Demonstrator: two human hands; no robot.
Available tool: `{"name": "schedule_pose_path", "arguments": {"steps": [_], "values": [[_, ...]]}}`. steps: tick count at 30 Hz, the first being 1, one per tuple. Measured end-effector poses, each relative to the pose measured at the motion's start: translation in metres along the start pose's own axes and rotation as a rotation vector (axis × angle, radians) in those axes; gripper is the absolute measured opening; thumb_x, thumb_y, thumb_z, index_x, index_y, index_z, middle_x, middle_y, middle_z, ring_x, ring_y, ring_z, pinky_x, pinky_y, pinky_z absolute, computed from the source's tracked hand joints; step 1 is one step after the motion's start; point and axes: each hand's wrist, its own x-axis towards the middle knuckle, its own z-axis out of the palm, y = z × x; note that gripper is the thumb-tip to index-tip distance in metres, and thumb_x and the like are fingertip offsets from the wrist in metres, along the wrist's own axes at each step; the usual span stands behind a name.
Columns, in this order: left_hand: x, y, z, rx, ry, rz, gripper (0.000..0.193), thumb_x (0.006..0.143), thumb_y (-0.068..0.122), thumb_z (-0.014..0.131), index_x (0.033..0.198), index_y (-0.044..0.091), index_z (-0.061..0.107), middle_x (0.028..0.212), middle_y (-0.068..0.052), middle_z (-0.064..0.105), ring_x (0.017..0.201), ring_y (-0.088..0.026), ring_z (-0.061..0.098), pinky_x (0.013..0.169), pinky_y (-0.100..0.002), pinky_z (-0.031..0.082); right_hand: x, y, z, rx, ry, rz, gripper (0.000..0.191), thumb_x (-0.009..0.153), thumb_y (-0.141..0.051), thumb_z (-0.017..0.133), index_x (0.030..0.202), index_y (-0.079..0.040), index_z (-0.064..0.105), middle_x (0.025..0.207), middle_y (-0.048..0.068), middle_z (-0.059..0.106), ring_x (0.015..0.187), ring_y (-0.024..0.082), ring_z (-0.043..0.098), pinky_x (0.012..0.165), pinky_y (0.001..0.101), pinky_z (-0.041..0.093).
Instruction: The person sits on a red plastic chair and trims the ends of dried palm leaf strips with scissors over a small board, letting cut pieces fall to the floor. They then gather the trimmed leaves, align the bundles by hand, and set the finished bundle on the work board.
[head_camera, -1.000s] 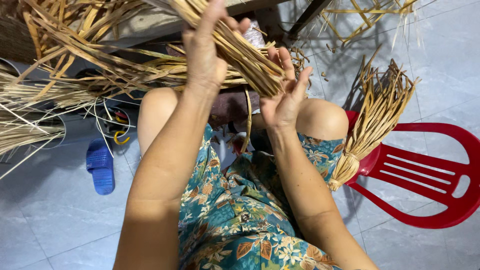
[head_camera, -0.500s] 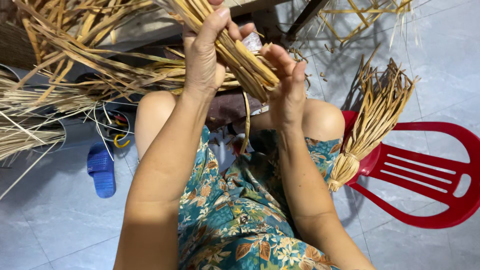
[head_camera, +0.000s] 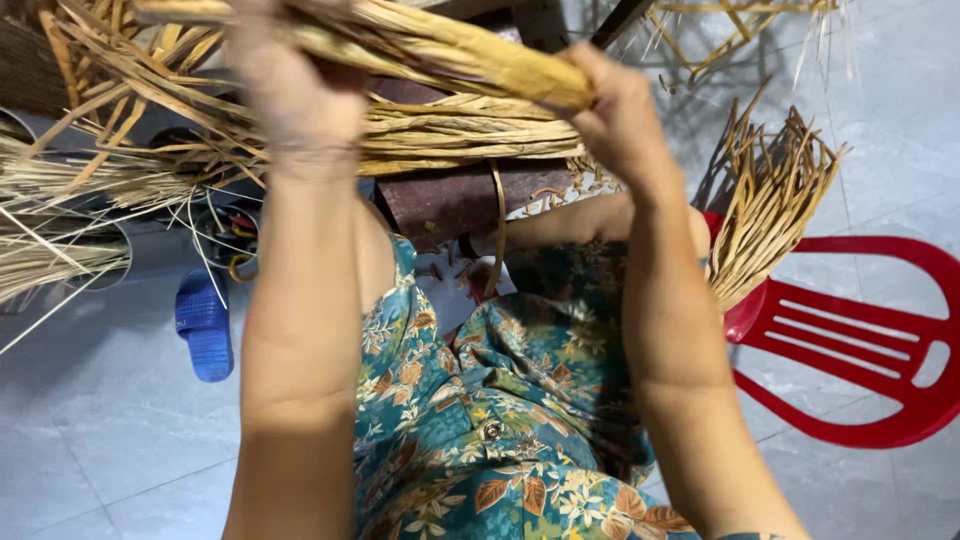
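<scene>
We note both hands raised at the top of the frame, gripping one thick bundle of dried straw-coloured strands (head_camera: 450, 45). The left hand (head_camera: 295, 95), upper left of centre, is closed around the bundle; its fingers are blurred. The right hand (head_camera: 620, 115), upper right of centre, is clamped on the bundle's right end. The bundle runs nearly level between the two hands, slightly lower toward the right.

Just below it we see a second sheaf of loose strands (head_camera: 460, 135) lying across a dark brown block (head_camera: 450, 200) in front of the knees. More loose strands (head_camera: 60, 220) spread over the floor at the left edge. A blue sandal (head_camera: 203, 325) lies on the grey tiled floor (head_camera: 90, 440) at lower left. At right, a tied bunch of strands (head_camera: 770, 200) rests on a red plastic chair (head_camera: 860, 340). The floral garment (head_camera: 490, 420) fills the lower centre.
</scene>
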Motion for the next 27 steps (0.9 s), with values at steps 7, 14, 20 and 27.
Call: {"name": "schedule_pose_path", "arguments": {"steps": [7, 14, 20, 27], "values": [[0.019, 0.056, -0.102, -0.058, 0.006, 0.162, 0.02, 0.101, 0.025, 0.075, 0.089, 0.012, 0.065, 0.087, 0.002, 0.065, 0.08, -0.012, 0.06, 0.085, -0.034, 0.047, 0.011, 0.03, -0.012, -0.111, -0.16, 0.157, 0.023, 0.098, -0.013, 0.078, 0.114, -0.006, 0.064, 0.093, 0.016, 0.068, 0.083, 0.029, 0.065, 0.077, 0.0363, 0.052], [-0.001, 0.123, -0.182, -0.039, 0.657, 0.117, 0.043, 0.081, 0.013, 0.082, 0.118, 0.0, 0.064, 0.123, -0.02, 0.067, 0.108, -0.033, 0.069, 0.107, -0.057, 0.056, 0.012, 0.089, 0.02, -0.361, -0.349, 0.232, 0.027, 0.089, -0.021, 0.076, 0.114, -0.012, 0.068, 0.097, 0.016, 0.072, 0.092, 0.038, 0.068, 0.075, 0.0478, 0.051], [-0.008, 0.136, -0.177, 0.613, 0.72, 0.785, 0.057, 0.09, 0.004, 0.076, 0.138, -0.001, 0.046, 0.144, -0.025, 0.056, 0.13, -0.04, 0.059, 0.117, -0.052, 0.051, 0.01, 0.138, 0.055, -0.651, -0.463, 0.179, 0.021, 0.094, -0.023, 0.072, 0.115, -0.019, 0.072, 0.104, 0.012, 0.074, 0.099, 0.036, 0.07, 0.085, 0.0566, 0.049], [-0.004, -0.028, -0.092, 1.54, -0.241, 0.067, 0.067, 0.084, 0.001, 0.083, 0.146, 0.005, 0.057, 0.147, -0.014, 0.062, 0.14, -0.026, 0.058, 0.118, -0.036, 0.045, 0.008, 0.138, 0.061, -0.711, -0.459, 0.269, 0.06, 0.079, -0.045, 0.084, 0.131, -0.023, 0.064, 0.126, 0.013, 0.065, 0.12, 0.036, 0.057, 0.101, 0.0625, 0.037]]}}
